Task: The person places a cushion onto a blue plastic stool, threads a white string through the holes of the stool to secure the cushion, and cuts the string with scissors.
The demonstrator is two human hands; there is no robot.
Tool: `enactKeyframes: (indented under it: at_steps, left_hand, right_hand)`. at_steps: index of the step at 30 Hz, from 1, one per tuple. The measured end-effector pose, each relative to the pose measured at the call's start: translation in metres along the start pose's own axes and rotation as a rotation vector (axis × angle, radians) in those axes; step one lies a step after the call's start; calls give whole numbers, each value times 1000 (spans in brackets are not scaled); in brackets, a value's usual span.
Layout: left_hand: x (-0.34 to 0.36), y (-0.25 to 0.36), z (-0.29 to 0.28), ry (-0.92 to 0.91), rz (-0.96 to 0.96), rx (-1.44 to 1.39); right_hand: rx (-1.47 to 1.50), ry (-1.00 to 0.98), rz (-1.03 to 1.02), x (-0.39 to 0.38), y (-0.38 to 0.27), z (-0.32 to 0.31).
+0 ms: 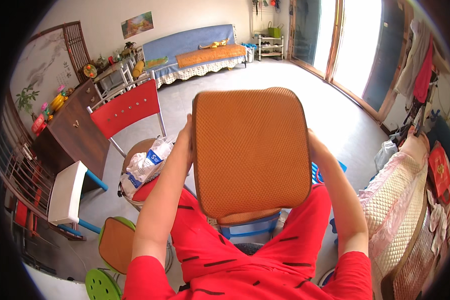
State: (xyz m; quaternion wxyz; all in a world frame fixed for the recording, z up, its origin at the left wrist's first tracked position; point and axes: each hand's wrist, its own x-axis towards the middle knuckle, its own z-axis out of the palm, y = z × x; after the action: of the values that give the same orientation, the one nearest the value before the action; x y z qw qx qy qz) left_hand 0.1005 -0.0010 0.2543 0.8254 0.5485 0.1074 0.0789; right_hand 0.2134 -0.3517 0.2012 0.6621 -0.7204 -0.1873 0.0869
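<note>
A square orange-brown seat cushion [252, 150] with rounded corners, a woven-looking surface and dark edging is held up in front of me, above my knees. My left hand [188, 139] grips its left edge and my right hand [316, 145] its right edge. The fingers of both hands are mostly hidden behind it. Just under its near edge shows a strip of a similar brown pad [247, 217], above the blue frame [255, 229] of what looks like a low stool between my legs.
On my left stands a red-backed chair [127, 107] with a white plastic bag [147, 162] on its seat. Nearby are a white-topped stool [67, 192] with blue legs and a green-rimmed stool [116, 245]. Quilted bedding [395, 200] lies at right. A sofa [190, 45] stands far back.
</note>
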Motion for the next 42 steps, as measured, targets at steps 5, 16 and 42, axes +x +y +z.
enactKeyframes:
  at_steps: [5, 16, 42]
  left_hand:
    - [44, -57, -62, 104, -294, -31]
    - [10, -62, -29, 83, 162, 239]
    - [-82, -119, -22, 351, 698, 215]
  right_hand:
    - [-604, -101, -341, -3, 43, 30]
    - [61, 374, 10, 14, 34, 53]
    - [194, 550, -385, -63, 41, 82]
